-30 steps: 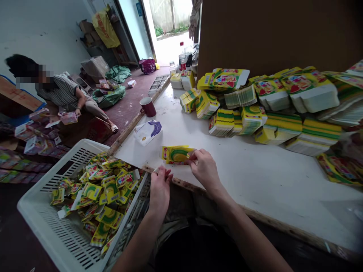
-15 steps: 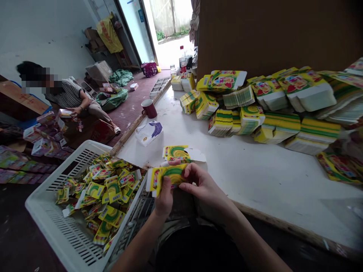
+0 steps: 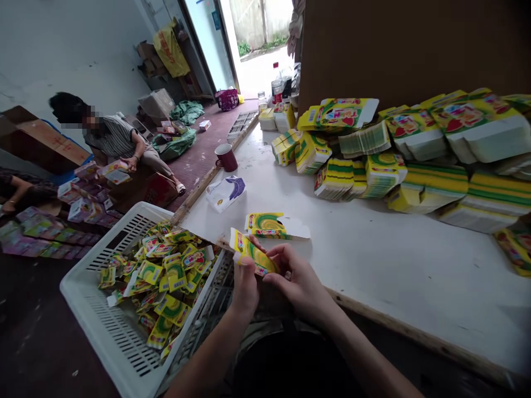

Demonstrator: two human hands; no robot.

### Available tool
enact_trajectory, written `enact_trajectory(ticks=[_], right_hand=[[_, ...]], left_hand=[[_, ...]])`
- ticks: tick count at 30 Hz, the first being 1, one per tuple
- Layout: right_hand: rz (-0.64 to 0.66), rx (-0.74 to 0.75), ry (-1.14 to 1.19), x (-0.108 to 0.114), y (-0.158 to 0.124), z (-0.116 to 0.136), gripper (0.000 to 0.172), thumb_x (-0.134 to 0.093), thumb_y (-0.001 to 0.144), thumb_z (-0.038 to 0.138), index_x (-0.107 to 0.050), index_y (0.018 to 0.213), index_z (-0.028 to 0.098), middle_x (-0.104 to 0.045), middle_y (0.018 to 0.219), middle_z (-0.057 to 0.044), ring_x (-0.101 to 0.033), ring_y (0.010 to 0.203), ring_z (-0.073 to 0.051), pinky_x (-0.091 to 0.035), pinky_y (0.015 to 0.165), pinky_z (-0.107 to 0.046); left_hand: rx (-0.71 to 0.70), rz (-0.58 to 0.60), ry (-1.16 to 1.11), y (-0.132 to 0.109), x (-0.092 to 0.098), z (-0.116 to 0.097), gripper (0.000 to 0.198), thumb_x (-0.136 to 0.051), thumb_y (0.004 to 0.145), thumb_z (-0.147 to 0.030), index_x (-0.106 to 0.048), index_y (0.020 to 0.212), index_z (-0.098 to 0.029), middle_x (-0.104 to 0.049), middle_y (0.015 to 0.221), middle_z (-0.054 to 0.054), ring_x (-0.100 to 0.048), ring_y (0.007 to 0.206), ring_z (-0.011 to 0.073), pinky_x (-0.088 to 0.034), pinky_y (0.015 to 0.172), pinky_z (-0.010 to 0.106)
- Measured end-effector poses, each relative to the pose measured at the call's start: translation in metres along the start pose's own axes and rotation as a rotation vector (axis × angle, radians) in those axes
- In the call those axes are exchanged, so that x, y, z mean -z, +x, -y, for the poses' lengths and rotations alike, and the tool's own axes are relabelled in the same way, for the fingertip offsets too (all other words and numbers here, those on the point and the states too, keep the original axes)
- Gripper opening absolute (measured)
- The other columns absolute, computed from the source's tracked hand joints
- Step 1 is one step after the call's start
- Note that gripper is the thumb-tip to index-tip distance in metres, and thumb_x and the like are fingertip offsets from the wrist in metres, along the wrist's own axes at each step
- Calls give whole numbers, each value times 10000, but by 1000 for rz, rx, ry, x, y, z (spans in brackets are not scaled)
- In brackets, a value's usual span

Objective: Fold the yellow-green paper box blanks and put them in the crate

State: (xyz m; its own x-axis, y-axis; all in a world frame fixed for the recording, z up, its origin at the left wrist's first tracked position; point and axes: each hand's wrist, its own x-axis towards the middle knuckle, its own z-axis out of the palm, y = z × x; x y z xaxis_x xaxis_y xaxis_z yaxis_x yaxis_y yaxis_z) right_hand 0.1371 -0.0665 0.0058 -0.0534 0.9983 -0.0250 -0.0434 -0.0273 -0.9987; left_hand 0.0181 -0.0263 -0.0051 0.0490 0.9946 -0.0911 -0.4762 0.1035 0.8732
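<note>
While both hands (image 3: 245, 287) (image 3: 301, 279) grip a yellow carton (image 3: 258, 257) (tilted), a second carton (image 3: 274, 225) lies on the table (image 3: 373, 254).

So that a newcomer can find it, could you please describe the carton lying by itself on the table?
Start at the white table and look just beyond the right hand. The yellow-and-green carton there lies alone, its white end showing, unlike the stacked cartons farther back.
</note>
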Motion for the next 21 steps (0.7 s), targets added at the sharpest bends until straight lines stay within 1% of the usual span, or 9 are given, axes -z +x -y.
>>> enact_trajectory(ticks=[2,4,7,9,11,13,16,19,21], right_hand=[[1,-2,98,7,1,4,269,-659,825,285,-517,1042,214,-555,769,28,-507,697,-144,-383,606,-251],[19,-13,136,13,2,8,304,-641,854,338,-520,1103,211,-600,837,2,-546,742,-156,-417,637,-259],[4,-16,-2,16,2,10,198,-562,913,346,-594,1041,199,-649,842,-19,-584,742,-169,-441,636,-265],[-58,23,-149,19,2,9,175,-522,935,315,-646,930,192,-668,797,-20,-590,703,-171,-442,616,-266],[-102,106,-298,24,1,9,175,-521,937,258,-682,905,199,-698,815,-24,-611,719,-180,-458,646,-277],[-80,227,-468,32,0,13,178,-539,929,205,-711,970,223,-727,891,-38,-635,800,-206,-474,719,-309],[25,411,-743,38,-4,21,219,-574,914,177,-721,1049,269,-739,957,-52,-622,909,-254,-453,845,-404],[61,554,-825,33,-8,23,309,-599,896,156,-674,1151,315,-723,1085,-39,-583,1094,-279,-313,1059,-509],[-110,568,-730,28,-9,19,458,-632,879,191,-555,1313,315,-604,1327,-68,-468,1286,-297,-200,1147,-536]], left_hand=[[-33,93,50,2,5,-1,631,-822,583,-600,-649,1045,-207,-669,1016,41,-631,935,183,-507,843,259],[-42,83,76,4,6,-3,470,-861,628,-424,-678,1004,-210,-705,974,22,-654,881,156,-517,794,228],[-45,-4,121,5,5,-6,226,-827,697,-289,-710,864,-193,-734,827,-9,-661,725,116,-521,703,195],[-19,3,178,7,7,-11,206,-816,709,-289,-725,859,-181,-750,826,9,-674,731,138,-534,721,223],[-33,50,236,10,12,-21,300,-797,727,-373,-729,947,-181,-760,912,47,-692,826,179,-537,804,273],[-97,133,264,13,18,-37,544,-731,730,-569,-686,1117,-190,-733,1081,97,-677,978,228,-512,899,322],[-58,356,409,14,23,-57,883,-674,624,-755,-579,1298,-193,-636,1282,154,-613,1136,305,-467,981,380],[59,590,721,7,19,-59,783,-844,599,-510,-587,1282,-224,-640,1277,119,-593,1164,331,-459,999,404],[13,589,878,2,14,-51,700,-843,641,-362,-568,1271,-235,-659,1233,92,-607,1133,316,-480,967,398]])
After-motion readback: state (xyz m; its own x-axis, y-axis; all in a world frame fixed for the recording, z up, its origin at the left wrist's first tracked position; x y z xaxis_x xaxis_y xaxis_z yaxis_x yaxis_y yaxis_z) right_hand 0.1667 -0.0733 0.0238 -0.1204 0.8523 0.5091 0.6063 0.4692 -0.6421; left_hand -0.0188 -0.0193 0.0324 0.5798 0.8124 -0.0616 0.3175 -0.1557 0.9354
